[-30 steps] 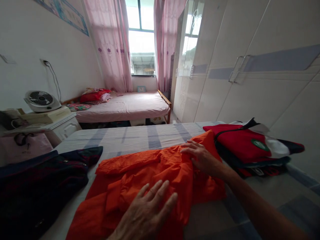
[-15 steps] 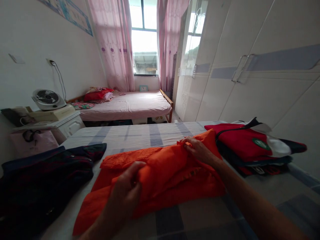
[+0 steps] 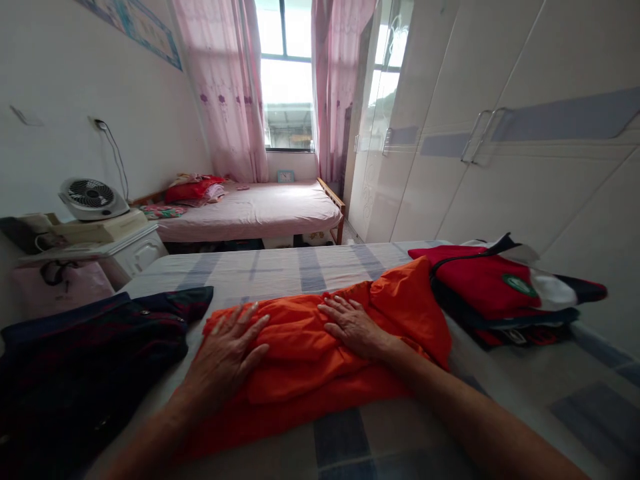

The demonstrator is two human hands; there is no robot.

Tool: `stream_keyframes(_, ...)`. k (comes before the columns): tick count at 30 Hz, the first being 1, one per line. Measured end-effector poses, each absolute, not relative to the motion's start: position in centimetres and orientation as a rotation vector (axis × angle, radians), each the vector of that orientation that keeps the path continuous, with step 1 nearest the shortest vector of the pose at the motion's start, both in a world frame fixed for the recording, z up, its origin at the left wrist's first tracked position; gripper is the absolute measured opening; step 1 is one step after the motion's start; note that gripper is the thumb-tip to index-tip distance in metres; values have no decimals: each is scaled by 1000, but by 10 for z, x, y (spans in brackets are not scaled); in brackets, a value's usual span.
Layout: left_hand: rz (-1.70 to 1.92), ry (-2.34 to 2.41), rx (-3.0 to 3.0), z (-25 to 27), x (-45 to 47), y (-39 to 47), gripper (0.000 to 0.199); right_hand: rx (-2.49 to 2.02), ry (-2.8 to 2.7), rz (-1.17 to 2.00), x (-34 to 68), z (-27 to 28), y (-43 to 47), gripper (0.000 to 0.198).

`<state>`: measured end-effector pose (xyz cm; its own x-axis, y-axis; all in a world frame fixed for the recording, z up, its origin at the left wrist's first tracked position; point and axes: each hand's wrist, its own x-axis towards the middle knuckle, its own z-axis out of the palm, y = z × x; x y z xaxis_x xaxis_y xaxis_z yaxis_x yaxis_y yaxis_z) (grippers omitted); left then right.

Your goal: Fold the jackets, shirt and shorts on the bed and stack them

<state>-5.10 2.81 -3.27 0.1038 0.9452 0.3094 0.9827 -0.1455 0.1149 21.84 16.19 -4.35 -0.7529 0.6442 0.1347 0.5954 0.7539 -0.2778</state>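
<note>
An orange garment, partly folded and wrinkled, lies across the bed in front of me; its exact kind I cannot make out. My left hand rests flat on its left part, fingers spread. On the upper middle of the cloth, my right hand also lies palm down with its fingers stretched out. Neither hand grips anything. To the right of my right hand, a bunched orange section rises in loose creases.
Dark plaid clothing lies at the left. A stack of folded clothes topped by a red jacket sits at the right on the checked sheet. Beyond are a pink bed, a fan on a cabinet, and wardrobes.
Both hands have let go of the pinched orange cloth and now lie flat on it. A lifted flap has come down, my right hand has shifted left, and the left edge is folded inward.
</note>
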Motion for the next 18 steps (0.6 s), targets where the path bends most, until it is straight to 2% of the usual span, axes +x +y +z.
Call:
stream_keyframes(3,-263,-2132,-2296,-59,-54,36,54,-1082,-2528,147,243,-25,176,47)
stream_keyframes(6,-237,-2173,-2275,-70,-56,36,56,-1408,-2135,-234,287,-2,197,50)
stream_keyframes(9,-269,-2172,-2241,-68,-54,35,56,-1736,-1914,-380,324,6,216,56)
stream_keyframes(11,-292,-2163,-2228,-67,-53,34,55,-1825,-1868,-302,336,2,224,56)
stream_keyframes(12,-297,-2159,-2224,-68,-53,34,55,-1814,-1843,-206,337,-1,227,50)
stream_keyframes(15,-292,-2153,-2219,-70,-54,34,56,-1679,-1735,112,337,-5,233,18)
stream_keyframes(16,-291,-2153,-2216,-71,-54,34,56,-1636,-1701,182,338,-3,233,13)
stream_keyframes(18,-289,-2154,-2213,-71,-54,34,56,-1550,-1651,280,345,6,232,17)
